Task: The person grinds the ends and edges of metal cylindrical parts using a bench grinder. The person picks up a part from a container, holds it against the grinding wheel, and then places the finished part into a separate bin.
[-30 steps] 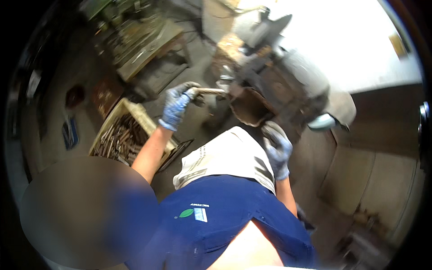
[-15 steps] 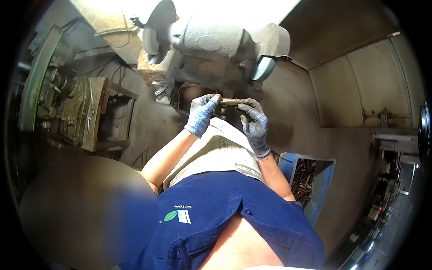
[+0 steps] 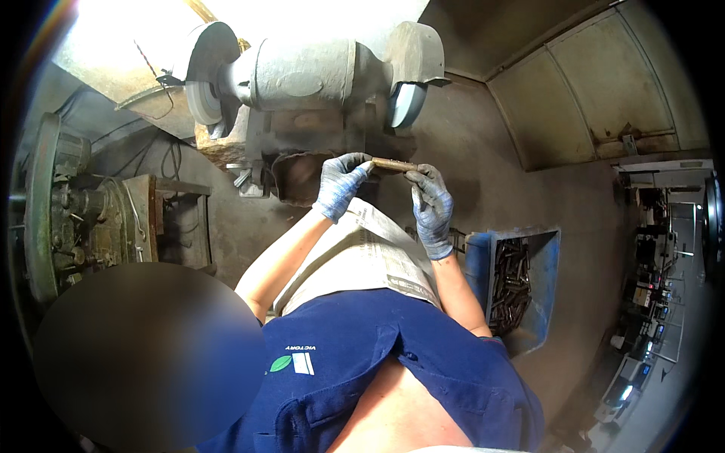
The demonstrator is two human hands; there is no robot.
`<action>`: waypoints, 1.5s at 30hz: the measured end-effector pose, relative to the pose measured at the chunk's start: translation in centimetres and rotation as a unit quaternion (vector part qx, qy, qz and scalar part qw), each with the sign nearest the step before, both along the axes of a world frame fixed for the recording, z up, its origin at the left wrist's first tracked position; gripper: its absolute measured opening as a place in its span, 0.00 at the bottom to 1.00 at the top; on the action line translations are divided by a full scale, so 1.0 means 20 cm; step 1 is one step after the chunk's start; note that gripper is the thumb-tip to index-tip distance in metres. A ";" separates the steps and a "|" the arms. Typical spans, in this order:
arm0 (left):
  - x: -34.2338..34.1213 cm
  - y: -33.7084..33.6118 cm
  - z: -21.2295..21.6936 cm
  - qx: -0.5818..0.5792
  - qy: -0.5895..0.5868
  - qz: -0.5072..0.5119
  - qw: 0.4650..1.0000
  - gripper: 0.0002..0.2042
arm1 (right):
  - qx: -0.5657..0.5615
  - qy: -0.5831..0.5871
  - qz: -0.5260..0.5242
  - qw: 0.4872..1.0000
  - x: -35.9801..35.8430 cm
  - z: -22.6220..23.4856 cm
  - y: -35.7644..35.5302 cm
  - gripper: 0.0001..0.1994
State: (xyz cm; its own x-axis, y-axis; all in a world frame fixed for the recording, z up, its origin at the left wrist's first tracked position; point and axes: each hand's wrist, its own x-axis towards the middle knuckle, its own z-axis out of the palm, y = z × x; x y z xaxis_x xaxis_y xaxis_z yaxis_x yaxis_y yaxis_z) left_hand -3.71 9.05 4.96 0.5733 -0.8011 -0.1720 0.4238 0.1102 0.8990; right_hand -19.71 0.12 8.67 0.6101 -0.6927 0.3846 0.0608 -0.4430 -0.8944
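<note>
From the head camera, I look down over my own chest, a blue work shirt and a pale apron. Both forearms rise from the lower middle of the picture and meet in front of a large grey bench grinder point(image 3: 317, 75).

My left hand point(image 3: 340, 185), in a grey-blue knit glove, is curled closed around the left end of a short brown metal rod point(image 3: 394, 164). My right hand point(image 3: 432, 208), gloved the same way, pinches the rod's right end between thumb and fingertips. The rod lies nearly level between them, held in the air just below the grinder's right-hand wheel point(image 3: 406, 102) and not touching it.

The grinder has a second wheel point(image 3: 202, 102) at its left end. To my left stands a dark, greasy machine point(image 3: 68, 204) with cables behind it. To my right, on the floor, a blue bin point(image 3: 547, 287) holds many similar dark rods. A rusty metal wall point(image 3: 596, 90) closes off the upper right, and a bright workshop aisle shows at the far right edge.

I judge the rod to be stiff, solid and fairly heavy for its size, with a dull rusty skin that gloves grip well. It is not fragile. Holding both ends, as now, looks the steadiest grasp, leaving the middle free.
</note>
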 end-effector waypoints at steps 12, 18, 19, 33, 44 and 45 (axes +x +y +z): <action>-0.03 -0.42 -0.09 0.023 0.071 0.075 0.994 0.05 | 0.135 0.001 -0.036 0.990 0.05 -0.27 -0.40 0.09; -0.05 -0.53 -0.16 0.031 0.119 0.107 0.987 0.04 | 0.077 0.017 -0.026 0.997 0.07 -0.30 -0.52 0.08; -0.05 -0.54 -0.17 0.026 0.117 0.107 0.987 0.04 | 0.090 0.021 -0.029 0.995 0.07 -0.31 -0.52 0.08; 0.14 -0.42 -0.31 0.108 0.061 0.156 0.980 0.04 | 0.123 0.005 0.005 0.992 0.29 -0.45 -0.44 0.06; 0.03 -0.58 -0.28 0.070 0.093 0.101 0.988 0.03 | 0.098 0.087 -0.006 0.991 0.11 -0.44 -0.59 0.09; 0.03 -0.58 -0.26 0.075 0.084 0.095 0.989 0.03 | 0.104 0.086 -0.009 0.991 0.11 -0.44 -0.59 0.09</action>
State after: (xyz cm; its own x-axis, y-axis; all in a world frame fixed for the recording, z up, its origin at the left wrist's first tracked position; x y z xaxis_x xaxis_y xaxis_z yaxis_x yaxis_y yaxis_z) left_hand -3.17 -2.61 -0.34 0.6644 -0.6397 -0.3864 0.5536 0.0741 0.8295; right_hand -17.57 -11.61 -0.16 0.6411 -0.7574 0.1240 -0.1066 -0.2478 -0.9629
